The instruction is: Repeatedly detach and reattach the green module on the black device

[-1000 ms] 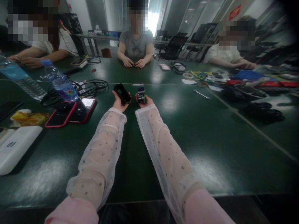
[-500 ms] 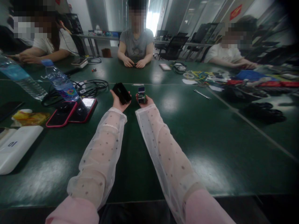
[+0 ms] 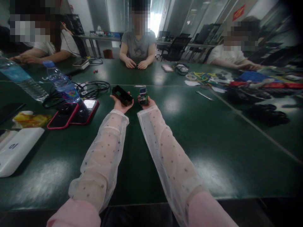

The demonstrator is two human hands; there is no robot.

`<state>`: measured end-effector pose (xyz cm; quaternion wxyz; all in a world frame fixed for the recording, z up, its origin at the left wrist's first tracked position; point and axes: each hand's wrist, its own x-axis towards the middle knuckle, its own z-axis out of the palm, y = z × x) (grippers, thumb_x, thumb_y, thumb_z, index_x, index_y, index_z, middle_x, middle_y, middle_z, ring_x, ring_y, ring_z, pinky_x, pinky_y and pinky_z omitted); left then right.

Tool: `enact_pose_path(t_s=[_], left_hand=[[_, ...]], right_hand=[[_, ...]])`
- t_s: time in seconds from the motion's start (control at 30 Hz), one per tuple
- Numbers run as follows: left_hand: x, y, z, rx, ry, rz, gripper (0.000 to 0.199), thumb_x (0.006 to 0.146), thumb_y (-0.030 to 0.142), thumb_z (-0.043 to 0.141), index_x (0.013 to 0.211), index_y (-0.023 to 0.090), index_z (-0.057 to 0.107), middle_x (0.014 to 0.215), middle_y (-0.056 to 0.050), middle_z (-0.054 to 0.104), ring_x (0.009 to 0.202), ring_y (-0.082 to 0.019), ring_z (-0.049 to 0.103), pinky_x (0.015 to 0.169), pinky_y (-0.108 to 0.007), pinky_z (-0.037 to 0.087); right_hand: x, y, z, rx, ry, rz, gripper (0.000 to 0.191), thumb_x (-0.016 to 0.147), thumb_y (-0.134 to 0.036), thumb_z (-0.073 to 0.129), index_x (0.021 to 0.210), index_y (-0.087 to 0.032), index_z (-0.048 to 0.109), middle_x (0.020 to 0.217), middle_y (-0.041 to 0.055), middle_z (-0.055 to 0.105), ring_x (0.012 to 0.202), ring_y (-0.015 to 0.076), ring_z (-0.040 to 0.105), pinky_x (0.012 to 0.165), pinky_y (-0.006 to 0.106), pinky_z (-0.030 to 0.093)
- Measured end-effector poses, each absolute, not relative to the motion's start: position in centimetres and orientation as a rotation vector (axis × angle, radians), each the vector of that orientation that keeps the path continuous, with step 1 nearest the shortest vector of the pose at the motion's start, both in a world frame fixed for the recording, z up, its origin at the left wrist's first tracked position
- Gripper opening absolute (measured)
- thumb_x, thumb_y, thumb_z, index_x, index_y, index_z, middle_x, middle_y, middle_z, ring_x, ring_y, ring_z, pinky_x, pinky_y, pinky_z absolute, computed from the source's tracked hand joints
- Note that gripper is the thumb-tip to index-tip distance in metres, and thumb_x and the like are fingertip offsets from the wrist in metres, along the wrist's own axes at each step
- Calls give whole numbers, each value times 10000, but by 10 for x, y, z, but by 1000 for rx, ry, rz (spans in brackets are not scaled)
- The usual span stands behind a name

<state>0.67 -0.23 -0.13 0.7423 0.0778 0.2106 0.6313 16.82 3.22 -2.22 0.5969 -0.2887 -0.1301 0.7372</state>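
In my left hand (image 3: pixel 122 105) rests a black box-like casing (image 3: pixel 122 95) with a rectangular cut-out in its face, fingers and thumb closed about its sides. My right hand (image 3: pixel 149 102) grips a small green circuit board module (image 3: pixel 143 96) with a little screen at its top end. The two objects are held apart, side by side, above the dark green table (image 3: pixel 180 148). Parts of the fingers are hidden behind the casing and the board.
Left of me lie two red-edged phones (image 3: pixel 62 116), a white box-like device (image 3: pixel 22 149), water bottles (image 3: pixel 62 81) and black cables (image 3: pixel 96 85). A wrench (image 3: pixel 204 96) and a heap of wires and parts (image 3: pixel 255 78) lie to the right. Several people sit around the table.
My left hand has tilted the black casing, so it now looks flatter and its cut-out shows more plainly. My right hand and the circuit board have hardly moved.
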Motion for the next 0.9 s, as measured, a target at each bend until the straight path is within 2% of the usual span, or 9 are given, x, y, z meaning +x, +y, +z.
enact_pose_path(t_s=[0.2, 0.4, 0.5, 0.7, 0.9], left_hand=[[6, 2, -6, 104, 518, 1367, 747, 808, 811, 227, 984, 200, 618, 805, -83, 652, 800, -227, 638, 752, -394, 550], [7, 5, -9, 159, 581, 1333, 826, 733, 876, 210, 967, 191, 608, 796, -93, 645, 795, -231, 636, 744, -383, 549], [9, 5, -8, 183, 631, 1325, 836, 722, 883, 220, 983, 186, 602, 801, -97, 646, 807, -231, 636, 753, -379, 547], [12, 4, -6, 174, 695, 1329, 825, 728, 876, 234, 1032, 198, 591, 861, -108, 649, 899, -252, 635, 763, -378, 544], [13, 1, -3, 219, 687, 1317, 825, 748, 865, 215, 1055, 203, 598, 885, -107, 656, 893, -250, 638, 747, -368, 540]], right_hand=[[168, 29, -21, -649, -261, 1679, 236, 993, -264, 382, 954, -162, 592, 764, 39, 698, 719, 131, 697, 623, 235, 585], [158, 28, -14, -774, -453, 1521, 106, 951, -196, 475, 1010, -208, 562, 667, -37, 666, 586, 120, 663, 538, 233, 561], [155, 31, -4, -818, -495, 1470, 133, 933, -195, 510, 1057, -218, 554, 678, -45, 667, 577, 118, 660, 542, 242, 566], [153, 36, 19, -836, -566, 1335, 241, 889, -270, 607, 1122, -238, 554, 851, -16, 696, 738, 137, 701, 686, 308, 606], [141, 31, 39, -770, -799, 1275, 317, 868, -319, 618, 1175, -264, 563, 898, -12, 681, 833, 114, 695, 711, 246, 595]])
